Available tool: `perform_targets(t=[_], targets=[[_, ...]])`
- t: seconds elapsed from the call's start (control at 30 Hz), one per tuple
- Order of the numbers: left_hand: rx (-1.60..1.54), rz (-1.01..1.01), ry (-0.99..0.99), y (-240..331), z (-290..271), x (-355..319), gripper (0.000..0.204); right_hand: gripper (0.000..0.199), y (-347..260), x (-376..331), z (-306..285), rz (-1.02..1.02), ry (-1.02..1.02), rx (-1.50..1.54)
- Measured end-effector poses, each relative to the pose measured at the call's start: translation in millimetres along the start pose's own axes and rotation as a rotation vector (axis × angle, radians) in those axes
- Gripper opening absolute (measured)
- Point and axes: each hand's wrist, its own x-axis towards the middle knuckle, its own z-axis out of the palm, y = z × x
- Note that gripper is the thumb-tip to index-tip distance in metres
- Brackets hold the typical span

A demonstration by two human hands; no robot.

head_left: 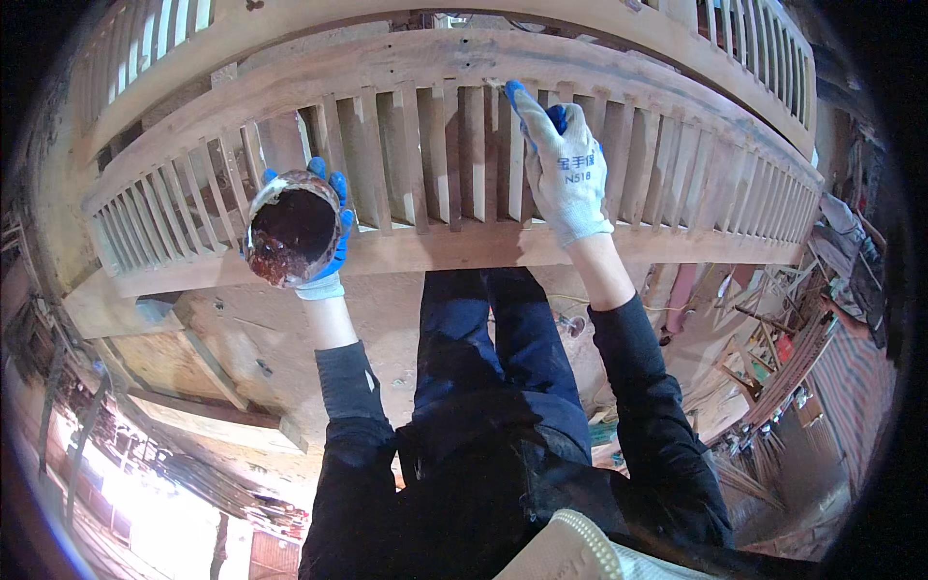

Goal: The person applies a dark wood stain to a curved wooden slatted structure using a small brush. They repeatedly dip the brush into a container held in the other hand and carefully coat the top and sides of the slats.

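My left hand [340,227], in a white glove with blue coated fingers, is wrapped round a round, cup-like container [294,230]. Its rim is crusted and pale, and dark reddish-brown stuff shows inside. The container is held over the left part of a slatted wooden panel [416,253]. My right hand [565,159], gloved alike, lies over the panel's slats. Its index finger reaches to the far rail, where a small pale patch shows by the fingertip. The other fingers are curled under and mostly hidden; whether they hold something small I cannot make out.
Another slatted wooden panel [222,48] lies beyond the first. Boards [208,420] are at the lower left. Cloth [851,256] and a pile of thin wood strips [773,387] are on the right. My legs [493,338] stand close to the panel's near rail.
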Motion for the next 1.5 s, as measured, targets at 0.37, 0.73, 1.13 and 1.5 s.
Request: perform_targets(t=[0.37,0.73,1.13,1.5], targets=[[-0.004,0.020,0.044,-6.3,7.4,1.0,0.083,0.035,-13.3,-3.1,17.1,0.254,0.100,0.005],[-0.023,-0.007,0.075,-3.6,9.1,3.4,0.059,0.060,-18.5,-1.3,4.9,0.038,0.058,-0.131],[-0.039,-0.026,0.063,-7.2,12.7,6.8,0.056,0.052,-22.2,0.8,6.4,0.008,-0.005,-0.251],[-0.049,-0.050,0.098,-4.1,12.4,7.0,0.055,0.054,-20.1,-13.2,13.7,0.050,-0.009,-0.240]])
